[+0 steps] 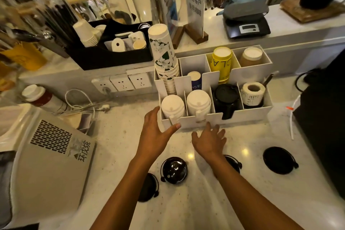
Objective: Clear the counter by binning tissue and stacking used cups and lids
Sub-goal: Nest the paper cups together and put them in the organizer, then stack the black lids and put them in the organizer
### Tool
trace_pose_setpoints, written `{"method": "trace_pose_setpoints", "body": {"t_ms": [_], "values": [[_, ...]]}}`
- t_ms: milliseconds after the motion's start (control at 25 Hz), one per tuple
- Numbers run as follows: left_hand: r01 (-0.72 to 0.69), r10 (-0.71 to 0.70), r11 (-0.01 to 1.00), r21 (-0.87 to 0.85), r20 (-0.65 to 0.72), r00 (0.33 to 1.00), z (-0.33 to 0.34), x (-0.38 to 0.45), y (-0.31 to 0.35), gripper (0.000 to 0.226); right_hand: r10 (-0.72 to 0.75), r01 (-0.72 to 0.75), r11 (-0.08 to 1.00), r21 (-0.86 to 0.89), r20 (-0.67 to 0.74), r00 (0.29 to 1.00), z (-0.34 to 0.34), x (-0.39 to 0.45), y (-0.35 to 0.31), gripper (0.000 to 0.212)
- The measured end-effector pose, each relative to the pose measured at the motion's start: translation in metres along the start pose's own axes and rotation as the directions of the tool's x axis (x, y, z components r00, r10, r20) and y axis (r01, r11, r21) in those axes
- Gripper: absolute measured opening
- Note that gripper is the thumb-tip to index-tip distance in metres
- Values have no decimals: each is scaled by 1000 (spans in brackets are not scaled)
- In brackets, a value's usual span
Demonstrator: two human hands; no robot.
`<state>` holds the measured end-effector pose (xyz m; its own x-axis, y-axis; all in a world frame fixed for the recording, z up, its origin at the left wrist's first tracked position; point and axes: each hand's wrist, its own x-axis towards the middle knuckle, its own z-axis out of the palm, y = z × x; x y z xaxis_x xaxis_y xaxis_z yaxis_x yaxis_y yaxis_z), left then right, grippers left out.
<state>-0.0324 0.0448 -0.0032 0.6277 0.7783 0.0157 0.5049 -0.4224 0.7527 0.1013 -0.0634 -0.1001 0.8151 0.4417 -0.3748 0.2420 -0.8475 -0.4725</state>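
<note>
Two hands, both grips spread and holding nothing: left hand (155, 129) touching the front-left corner of the white organiser (214, 120), right hand (210, 141) just before its front wall. Four black lids (174, 170) lie flat on the desk (119, 136), on the person's side of the organiser; the one under the right wrist is nearest that hand. Stacked black lids (226, 99) fill the organiser's third front compartment.
</note>
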Motion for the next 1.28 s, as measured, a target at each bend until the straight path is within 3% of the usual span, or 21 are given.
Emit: {"method": "trace_pose_setpoints", "body": {"t_ms": [160, 440, 600, 880, 1280], "values": [[-29, 29, 1000, 7, -13, 1000, 10, -23, 0, 70, -71, 72, 995, 62, -22, 997, -20, -23, 5, 74], [171, -170, 984, 46, -21, 985, 33, -67, -19, 93, -218, 226, 968, 111, -78, 973, -46, -52, 26, 69], [217, -218, 976, -21, -31, 975, 39, -101, -29, 92, -319, 325, 933, 153, -63, 946, -45, -61, 38, 65], [333, -327, 941, 64, -91, 941, 17, -152, -75, 92, -445, 439, 890, 123, 30, 895, -7, -87, 25, 63], [229, -236, 955, 191, 13, 972, -20, -128, -140, 92, -394, 399, 916, -46, 92, 914, 45, -100, -28, 73]]}}
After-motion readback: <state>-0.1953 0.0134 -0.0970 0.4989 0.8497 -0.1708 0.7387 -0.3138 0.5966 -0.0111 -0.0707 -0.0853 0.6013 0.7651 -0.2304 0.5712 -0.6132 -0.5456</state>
